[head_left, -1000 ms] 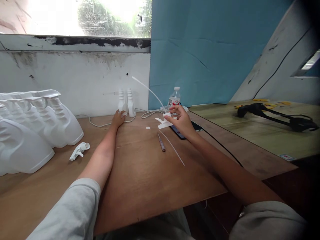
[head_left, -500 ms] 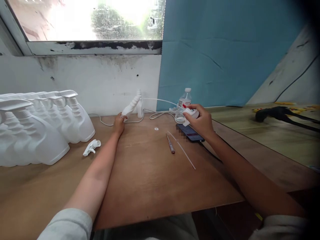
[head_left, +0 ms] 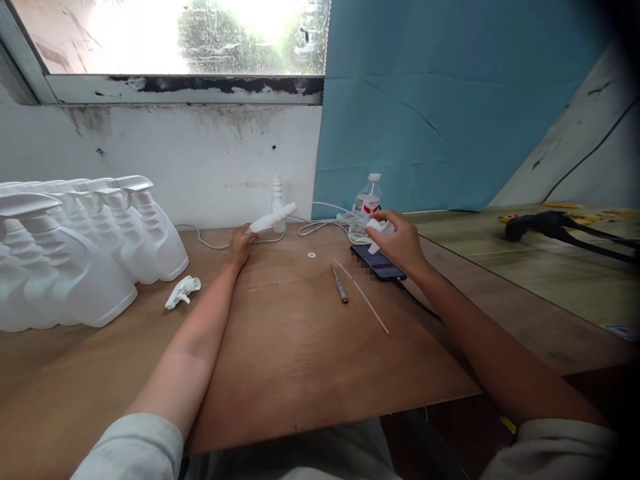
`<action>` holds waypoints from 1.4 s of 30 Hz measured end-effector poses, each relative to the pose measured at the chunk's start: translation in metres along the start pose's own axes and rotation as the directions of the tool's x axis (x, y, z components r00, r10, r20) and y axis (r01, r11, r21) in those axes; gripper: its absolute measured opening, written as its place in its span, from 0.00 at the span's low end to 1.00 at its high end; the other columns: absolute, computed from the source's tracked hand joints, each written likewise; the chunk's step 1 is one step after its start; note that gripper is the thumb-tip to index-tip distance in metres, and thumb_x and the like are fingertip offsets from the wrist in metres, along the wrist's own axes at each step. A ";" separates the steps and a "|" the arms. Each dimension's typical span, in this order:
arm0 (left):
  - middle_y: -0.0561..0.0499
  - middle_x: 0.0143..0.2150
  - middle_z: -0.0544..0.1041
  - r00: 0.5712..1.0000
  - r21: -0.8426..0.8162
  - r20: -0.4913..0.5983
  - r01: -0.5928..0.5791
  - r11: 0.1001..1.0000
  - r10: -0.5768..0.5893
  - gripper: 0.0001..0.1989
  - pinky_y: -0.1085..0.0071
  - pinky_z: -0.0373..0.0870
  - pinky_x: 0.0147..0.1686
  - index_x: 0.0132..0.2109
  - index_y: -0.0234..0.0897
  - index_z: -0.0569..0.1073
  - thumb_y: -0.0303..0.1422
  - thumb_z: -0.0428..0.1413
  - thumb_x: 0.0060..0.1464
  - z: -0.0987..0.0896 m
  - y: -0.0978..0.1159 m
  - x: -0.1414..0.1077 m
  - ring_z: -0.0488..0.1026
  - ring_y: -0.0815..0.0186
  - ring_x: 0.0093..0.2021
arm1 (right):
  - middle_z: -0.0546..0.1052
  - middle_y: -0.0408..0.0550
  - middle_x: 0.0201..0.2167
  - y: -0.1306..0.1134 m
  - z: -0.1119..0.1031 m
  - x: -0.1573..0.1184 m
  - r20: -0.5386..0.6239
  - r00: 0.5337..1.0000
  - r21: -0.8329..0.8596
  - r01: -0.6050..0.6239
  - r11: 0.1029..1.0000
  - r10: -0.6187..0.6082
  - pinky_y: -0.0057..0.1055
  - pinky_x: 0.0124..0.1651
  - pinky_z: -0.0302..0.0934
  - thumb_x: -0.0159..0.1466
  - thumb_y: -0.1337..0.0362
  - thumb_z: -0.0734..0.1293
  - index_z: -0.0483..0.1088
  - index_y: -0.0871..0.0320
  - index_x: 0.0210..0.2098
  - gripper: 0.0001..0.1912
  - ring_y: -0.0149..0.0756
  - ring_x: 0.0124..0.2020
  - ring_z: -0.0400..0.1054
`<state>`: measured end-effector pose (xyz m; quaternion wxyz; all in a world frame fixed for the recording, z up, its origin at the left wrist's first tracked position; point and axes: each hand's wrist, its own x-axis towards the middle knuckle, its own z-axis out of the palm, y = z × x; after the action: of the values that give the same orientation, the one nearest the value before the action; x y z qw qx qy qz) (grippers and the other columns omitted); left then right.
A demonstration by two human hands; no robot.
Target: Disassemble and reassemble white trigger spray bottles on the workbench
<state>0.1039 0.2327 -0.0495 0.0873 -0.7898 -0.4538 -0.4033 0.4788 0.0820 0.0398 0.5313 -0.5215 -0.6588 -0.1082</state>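
My left hand (head_left: 240, 247) is closed round a white plastic bottle (head_left: 273, 219), which is tipped so its ribbed neck points right. My right hand (head_left: 401, 240) grips a white trigger spray head (head_left: 383, 227), mostly hidden by the fingers. From it a thin clear dip tube (head_left: 332, 205) reaches left, its tip apart from the bottle's mouth. Behind the held bottle, a narrow white ribbed object (head_left: 277, 200) stands upright by the wall. Another spray head (head_left: 183, 292) lies on the table left of my left forearm.
Rows of white bottles (head_left: 100, 267) stand at the left. On the wooden table (head_left: 300, 360) lie a screwdriver-like tool (head_left: 339, 285), a loose thin tube (head_left: 371, 307), a small white ring (head_left: 311, 255) and a phone (head_left: 383, 265) with a cable. A clear drink bottle (head_left: 369, 200) stands behind.
My left hand has tipped the bottle further over, so its neck has swung down and to the right. My right hand has hardly moved with the spray head.
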 end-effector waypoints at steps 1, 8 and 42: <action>0.47 0.59 0.67 1.000 -0.004 0.001 -0.009 1.000 0.009 0.20 0.57 0.63 0.56 0.41 0.38 0.78 0.17 0.44 0.53 -0.001 0.002 -0.001 0.62 0.55 0.57 | 0.77 0.48 0.38 -0.001 -0.002 0.001 0.011 1.000 0.000 0.001 1.000 -0.001 0.40 0.46 0.63 0.54 0.63 0.66 0.71 0.55 0.35 0.09 0.44 0.40 0.71; 0.46 0.60 0.67 0.999 -0.008 -0.050 -0.003 1.000 0.003 0.21 0.57 0.62 0.58 0.43 0.37 0.77 0.16 0.44 0.52 -0.007 0.005 -0.008 0.61 0.55 0.58 | 0.77 0.48 0.36 0.000 -0.029 0.014 -0.047 0.998 0.013 -0.027 1.000 0.028 0.43 0.48 0.62 0.53 0.64 0.67 0.72 0.53 0.32 0.06 0.48 0.42 0.71; 0.49 0.61 0.67 0.954 -0.281 -0.002 -0.288 0.915 0.299 0.18 0.58 0.64 0.59 0.43 0.41 0.78 0.21 0.46 0.60 -0.035 0.085 -0.052 0.64 0.62 0.60 | 0.76 0.48 0.35 -0.048 -0.020 0.011 0.675 0.736 0.600 -0.584 0.546 0.045 0.31 0.28 0.63 0.48 0.50 0.73 0.76 0.55 0.38 0.21 0.33 0.29 0.67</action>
<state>0.1382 0.1330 -0.0443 0.0256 -0.8614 -0.2706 -0.4292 0.4534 0.0534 0.0771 0.4821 -0.3570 -0.6539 0.4610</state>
